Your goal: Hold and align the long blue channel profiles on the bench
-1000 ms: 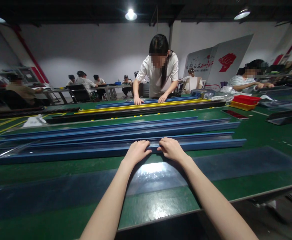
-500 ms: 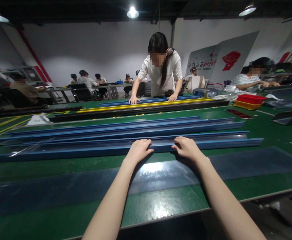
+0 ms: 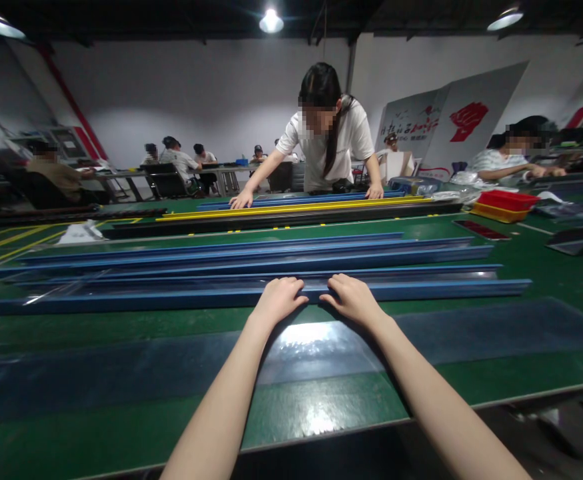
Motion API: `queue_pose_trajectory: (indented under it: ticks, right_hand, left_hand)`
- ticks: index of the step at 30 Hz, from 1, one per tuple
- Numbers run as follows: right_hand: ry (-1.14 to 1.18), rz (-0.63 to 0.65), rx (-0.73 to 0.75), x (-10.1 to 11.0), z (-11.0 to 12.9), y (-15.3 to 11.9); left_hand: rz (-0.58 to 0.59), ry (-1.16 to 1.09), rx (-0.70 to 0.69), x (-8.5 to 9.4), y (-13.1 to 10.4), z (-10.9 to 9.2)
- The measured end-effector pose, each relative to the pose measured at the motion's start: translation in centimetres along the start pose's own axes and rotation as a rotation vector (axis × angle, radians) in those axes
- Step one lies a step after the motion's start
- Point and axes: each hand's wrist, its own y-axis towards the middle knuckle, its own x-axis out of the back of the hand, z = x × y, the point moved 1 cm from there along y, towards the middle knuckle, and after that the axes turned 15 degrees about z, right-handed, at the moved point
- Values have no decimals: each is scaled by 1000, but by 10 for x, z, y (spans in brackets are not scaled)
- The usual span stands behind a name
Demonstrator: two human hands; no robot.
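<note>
A long blue channel strip (image 3: 146, 302) with raised side walls lies across the green table in front of me. My left hand (image 3: 280, 298) is closed over its near wall, fingers curled inside the channel and thumb along the front. Close beside it on the right, my right hand (image 3: 350, 296) grips the same wall in a like way, its thumb pointing left. A short stretch of wall shows between the two thumbs. Under my forearms a flat, clear plastic sheet (image 3: 201, 353) lies on the table. Clear film shows inside the channel.
Another blue channel strip (image 3: 411, 256) lies just behind. Farther back are a yellow strip (image 3: 296, 209), a black strip (image 3: 251, 223), a phone-like dark slab (image 3: 481, 230) and red and yellow bins (image 3: 504, 203). A co-worker (image 3: 331, 140) leans over the far side, hands on strips.
My right hand has slid left along the channel wall, nearer my left hand, which stays in place. The co-worker's hands have spread farther apart. The view has shifted slightly.
</note>
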Motion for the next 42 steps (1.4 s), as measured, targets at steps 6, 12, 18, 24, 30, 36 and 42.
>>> queue_pose_trajectory:
  ticks: [6,12,18,24,30,36,42]
  right_hand:
    - [-25,-17,0,0,-2,4]
    - [-57,13,-3,2,-5,5]
    - [-43,21,-91,5,-21,-6]
    - [-17,26,-181,5,-36,-17]
    - [60,30,-167,1,-36,-18]
    - [65,13,-87,-1,-25,-11]
    - [62,37,-72,-3,-19,-5]
  left_hand:
    - [-6,-5,5,1,-1,0]
    - [-13,-26,4,0,0,1]
    - [-45,-32,-15,-3,1,2]
    - [-47,-34,-12,-4,1,2]
    - [-27,-28,-2,-4,1,1]
    - [-41,1,-10,-5,1,1]
    - [-44,5,-17,-5,1,1]
